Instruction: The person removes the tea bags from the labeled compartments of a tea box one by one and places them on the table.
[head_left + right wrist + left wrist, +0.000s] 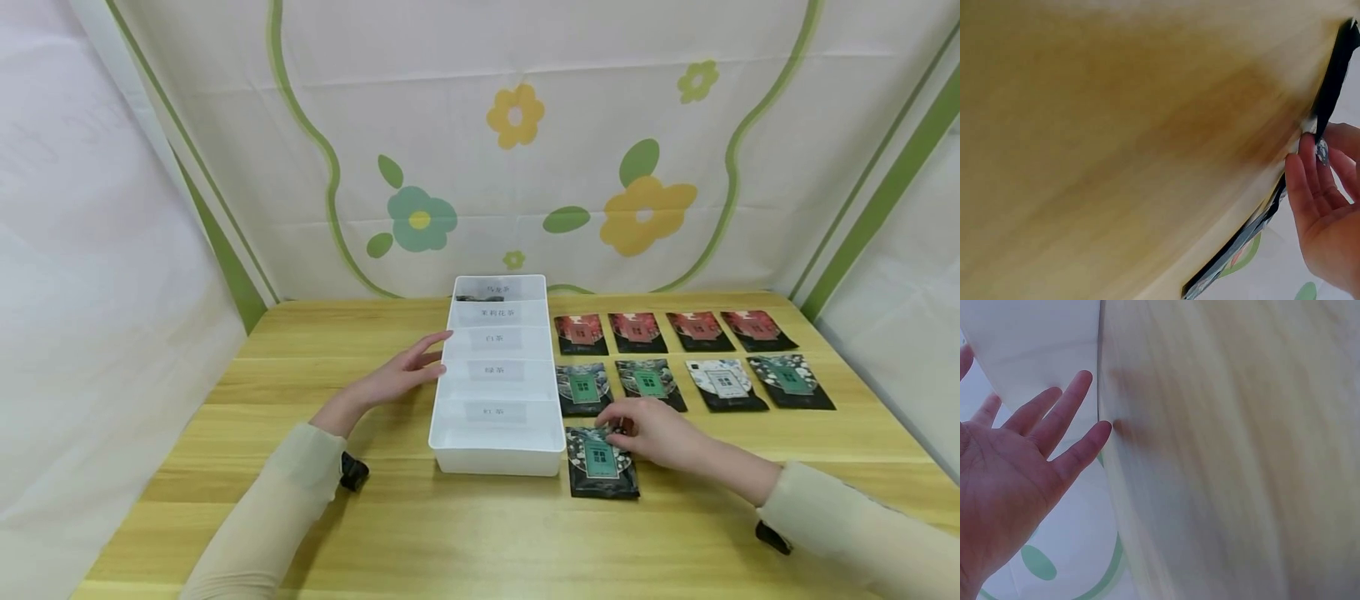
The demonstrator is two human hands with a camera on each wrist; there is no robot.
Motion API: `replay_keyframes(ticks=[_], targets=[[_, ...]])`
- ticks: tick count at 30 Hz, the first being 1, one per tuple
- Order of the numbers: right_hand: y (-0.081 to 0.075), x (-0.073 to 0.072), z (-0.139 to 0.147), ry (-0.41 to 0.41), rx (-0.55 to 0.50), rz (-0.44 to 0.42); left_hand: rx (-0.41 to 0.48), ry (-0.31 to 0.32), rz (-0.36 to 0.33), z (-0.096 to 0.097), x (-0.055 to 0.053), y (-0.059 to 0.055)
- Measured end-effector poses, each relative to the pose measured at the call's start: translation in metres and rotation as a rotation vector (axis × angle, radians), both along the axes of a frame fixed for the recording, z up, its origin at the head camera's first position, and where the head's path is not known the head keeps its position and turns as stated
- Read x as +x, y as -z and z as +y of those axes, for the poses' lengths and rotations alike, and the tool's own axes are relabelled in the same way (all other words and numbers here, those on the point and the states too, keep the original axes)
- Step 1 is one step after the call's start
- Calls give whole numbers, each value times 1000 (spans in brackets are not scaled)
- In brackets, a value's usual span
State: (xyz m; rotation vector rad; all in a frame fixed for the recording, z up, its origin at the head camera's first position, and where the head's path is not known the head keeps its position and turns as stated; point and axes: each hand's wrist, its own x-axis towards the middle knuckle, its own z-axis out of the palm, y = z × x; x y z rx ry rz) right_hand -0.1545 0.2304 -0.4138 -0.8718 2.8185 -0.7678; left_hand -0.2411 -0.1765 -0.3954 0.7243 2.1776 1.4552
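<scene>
A long white divided box (498,461) with labelled compartments stands mid-table. Beside its left wall is my left hand (401,377), fingers extended and fingertips at the wall; the left wrist view shows the same hand (1016,469) with spread fingers and nothing in its palm. To the right of the box's near end, a black tea packet with a green label (602,479) lies on the table. My right hand (656,432) pinches its upper right edge. In the right wrist view, curled fingers of that hand (1329,212) meet at a dark packet's edge (1335,81).
Behind the right hand, tea packets lie in two rows: several red-and-black ones (636,333) at the back, and green-labelled ones (651,385) with a white one (726,385) in front. A dark packet (480,298) shows in the box's farthest compartment. A flowered cloth (450,125) hangs behind the table.
</scene>
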Motion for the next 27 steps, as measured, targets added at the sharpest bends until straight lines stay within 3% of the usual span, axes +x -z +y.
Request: replay_keyframes(ticks=[18, 27], targets=[[-1, 3, -3, 45, 118, 116, 8, 4, -11, -1, -1, 3], [-15, -7, -6, 73, 11, 293, 10, 7, -3, -1, -2, 3]])
